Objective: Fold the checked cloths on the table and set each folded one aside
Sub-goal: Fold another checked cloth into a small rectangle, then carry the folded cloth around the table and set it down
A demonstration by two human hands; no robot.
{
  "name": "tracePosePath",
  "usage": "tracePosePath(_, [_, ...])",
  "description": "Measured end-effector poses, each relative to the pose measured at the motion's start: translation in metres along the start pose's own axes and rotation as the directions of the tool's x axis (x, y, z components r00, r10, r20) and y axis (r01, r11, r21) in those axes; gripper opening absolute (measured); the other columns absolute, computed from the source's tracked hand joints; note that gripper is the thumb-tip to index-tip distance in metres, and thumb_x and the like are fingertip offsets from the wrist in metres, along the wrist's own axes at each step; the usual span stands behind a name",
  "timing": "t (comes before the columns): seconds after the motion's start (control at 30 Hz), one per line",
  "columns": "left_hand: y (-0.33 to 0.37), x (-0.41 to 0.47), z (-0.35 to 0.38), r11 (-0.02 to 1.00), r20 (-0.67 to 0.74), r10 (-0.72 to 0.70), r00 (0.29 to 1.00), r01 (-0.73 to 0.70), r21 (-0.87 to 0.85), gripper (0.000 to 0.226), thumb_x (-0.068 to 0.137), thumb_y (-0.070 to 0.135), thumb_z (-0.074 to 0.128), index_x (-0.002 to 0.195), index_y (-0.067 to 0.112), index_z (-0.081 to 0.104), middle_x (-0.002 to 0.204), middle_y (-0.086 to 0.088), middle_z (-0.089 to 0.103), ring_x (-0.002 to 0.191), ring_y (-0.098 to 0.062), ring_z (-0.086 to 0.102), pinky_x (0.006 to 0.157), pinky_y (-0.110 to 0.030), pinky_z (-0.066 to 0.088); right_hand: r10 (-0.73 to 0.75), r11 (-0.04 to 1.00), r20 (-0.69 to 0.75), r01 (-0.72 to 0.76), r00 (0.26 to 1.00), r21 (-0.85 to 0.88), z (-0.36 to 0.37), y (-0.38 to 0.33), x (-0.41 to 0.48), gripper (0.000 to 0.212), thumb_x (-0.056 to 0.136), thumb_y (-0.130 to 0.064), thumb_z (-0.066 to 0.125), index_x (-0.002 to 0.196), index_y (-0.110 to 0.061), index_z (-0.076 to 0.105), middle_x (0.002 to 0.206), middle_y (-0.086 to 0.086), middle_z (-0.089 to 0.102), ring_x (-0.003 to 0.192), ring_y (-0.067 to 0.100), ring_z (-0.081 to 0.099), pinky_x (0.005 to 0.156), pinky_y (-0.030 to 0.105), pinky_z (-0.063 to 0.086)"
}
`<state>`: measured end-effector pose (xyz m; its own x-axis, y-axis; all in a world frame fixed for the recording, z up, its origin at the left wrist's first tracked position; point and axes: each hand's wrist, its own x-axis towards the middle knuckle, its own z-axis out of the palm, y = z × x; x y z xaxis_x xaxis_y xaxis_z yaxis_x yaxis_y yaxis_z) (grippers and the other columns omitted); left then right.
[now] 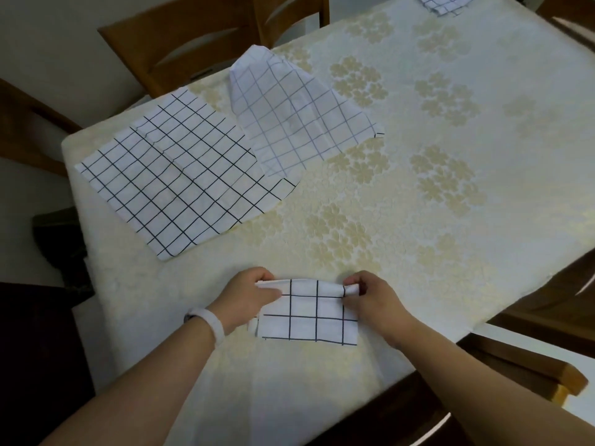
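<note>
A small folded white cloth with black checks lies near the table's front edge. My left hand pinches its far left corner, and my right hand pinches its far right corner, where the far edge is lifted and rolled over. Further back on the left, a larger checked cloth lies spread flat. A rumpled cloth with fainter checks overlaps that cloth's far right side. At the table's far edge, part of another checked cloth shows.
The table wears a cream floral tablecloth. Wooden chairs stand at the far left, at the left side and at the right. A dark object sits on the floor to the left.
</note>
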<state>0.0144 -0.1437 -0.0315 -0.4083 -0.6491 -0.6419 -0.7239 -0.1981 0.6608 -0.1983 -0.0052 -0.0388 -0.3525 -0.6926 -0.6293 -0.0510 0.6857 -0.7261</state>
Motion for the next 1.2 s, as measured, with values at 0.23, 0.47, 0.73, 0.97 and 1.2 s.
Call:
tracePosePath(0.23, [-0.005, -0.025, 0.009, 0.771, -0.049, -0.178, 0.983, 0.108, -0.627, 0.017, 0.086, 0.008, 0.068, 0.103, 0.004, 0.069, 0.099, -0.017, 0.073, 0.090, -0.033, 0.069, 0.080, -0.047, 0.056, 0.145, 0.876, 0.112, -0.181, 0.983, 0.447, 0.006, 0.006, -0.015, 0.013, 0.092, -0.005, 0.059, 0.101, -0.002, 0.068, 0.099, 0.017, 0.074, 0.091, 0.033, 0.070, 0.077, 0.043, 0.057])
tracePosePath(0.47, [-0.003, -0.057, 0.008, 0.668, 0.010, -0.186, 0.982, 0.134, -0.732, 0.018, 0.087, -0.001, 0.061, 0.103, 0.005, 0.066, 0.096, -0.018, 0.072, 0.084, -0.032, 0.069, 0.076, -0.048, 0.057, 0.165, 0.796, 0.130, -0.210, 0.978, 0.568, 0.015, -0.004, -0.042, 0.023, 0.091, 0.000, 0.055, 0.112, 0.006, 0.061, 0.110, 0.028, 0.068, 0.103, 0.045, 0.064, 0.095, 0.060, 0.049])
tracePosePath(0.73, [0.003, -0.122, 0.001, 0.635, -0.058, -0.012, 0.998, -0.037, -0.772, 0.021, 0.087, -0.002, 0.059, 0.107, 0.003, 0.064, 0.100, -0.018, 0.072, 0.089, -0.032, 0.068, 0.085, -0.051, 0.052, 0.098, 0.763, -0.061, -0.036, 0.993, 0.645, 0.025, -0.029, -0.113, 0.006, 0.091, -0.005, 0.056, 0.088, -0.009, 0.059, 0.089, 0.021, 0.067, 0.080, 0.036, 0.066, 0.076, 0.049, 0.053])
tracePosePath(0.97, [0.010, -0.172, -0.005, 0.677, -0.104, 0.107, 0.989, -0.149, -0.721, 0.018, 0.087, -0.001, 0.061, 0.104, -0.001, 0.067, 0.102, -0.022, 0.072, 0.099, -0.040, 0.067, 0.089, -0.057, 0.052, 0.011, 0.691, -0.203, 0.139, 0.979, 0.709, 0.035, -0.042, -0.191, 0.013, 0.093, -0.006, 0.053, 0.085, -0.012, 0.061, 0.073, 0.010, 0.070, 0.066, 0.027, 0.067, 0.057, 0.034, 0.051])
tracePosePath(1.2, [0.021, -0.205, 0.011, 0.665, -0.048, 0.183, 0.982, -0.160, -0.729, 0.013, 0.088, -0.001, 0.058, 0.092, 0.007, 0.067, 0.087, -0.014, 0.074, 0.081, -0.031, 0.068, 0.081, -0.049, 0.053, 0.029, 0.680, -0.342, 0.232, 0.939, 0.695, 0.035, -0.035, -0.252, 0.008, 0.088, -0.010, 0.056, 0.095, -0.009, 0.057, 0.090, 0.020, 0.060, 0.075, 0.034, 0.061, 0.065, 0.041, 0.047])
